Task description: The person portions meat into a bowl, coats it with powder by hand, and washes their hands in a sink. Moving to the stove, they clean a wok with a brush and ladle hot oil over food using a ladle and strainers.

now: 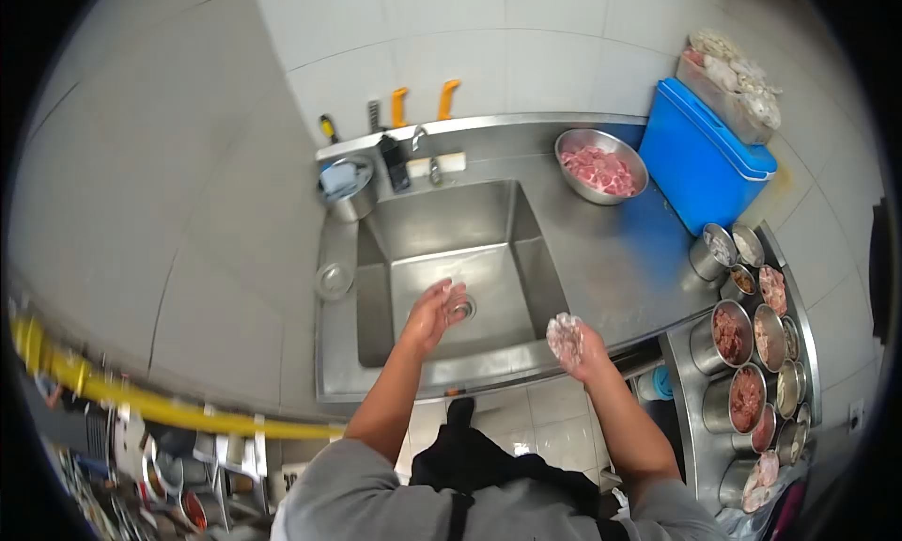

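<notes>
My left hand (438, 313) is over the front part of the steel sink (451, 223), palm up with its fingers apart and nothing in it. To the right, near the sink's front right corner, my right hand (575, 346) is turned up, its fingers coated in something whitish. Whether it holds anything is hard to make out. The drain (467, 308) shows beside my left fingers. Behind the sink stands a faucet (434, 172).
A steel bowl of raw meat (599, 172) sits at the back right beside a blue cooler (700, 156). Several metal containers, including one of minced meat (747, 400), line the right side. At the sink's left are a steel pot (352, 203) and a clear lid (334, 281).
</notes>
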The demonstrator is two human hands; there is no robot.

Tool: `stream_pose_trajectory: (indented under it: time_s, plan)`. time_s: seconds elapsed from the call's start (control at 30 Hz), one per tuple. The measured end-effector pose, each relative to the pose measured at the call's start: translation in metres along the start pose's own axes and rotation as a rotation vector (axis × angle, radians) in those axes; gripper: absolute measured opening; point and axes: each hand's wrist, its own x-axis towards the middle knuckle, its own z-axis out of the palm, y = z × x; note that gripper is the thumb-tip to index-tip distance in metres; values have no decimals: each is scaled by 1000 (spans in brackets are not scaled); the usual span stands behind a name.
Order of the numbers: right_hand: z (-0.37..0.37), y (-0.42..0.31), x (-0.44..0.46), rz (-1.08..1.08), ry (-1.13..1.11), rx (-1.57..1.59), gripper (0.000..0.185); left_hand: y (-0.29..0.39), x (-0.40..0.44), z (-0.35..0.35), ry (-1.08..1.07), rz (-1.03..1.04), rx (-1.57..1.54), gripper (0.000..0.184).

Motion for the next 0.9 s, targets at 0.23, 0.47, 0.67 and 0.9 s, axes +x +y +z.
stream_pose_trajectory:
  time_s: [0.23, 0.47, 0.67, 0.9]
  plan:
    - [24, -14, 106, -112, 135, -183, 12, 80, 336, -12, 309, -30, -223, 48]
    - [153, 57, 293, -263, 29, -697, 19, 112, 301, -73, -84, 122, -343, 48]
    - [207, 138, 430, 403, -257, 10, 26, 41, 254, -127, -89, 326, -909, 47]
    - [219, 149, 424, 211, -98, -135, 23, 44, 287, -141, 590, 72, -220, 30]
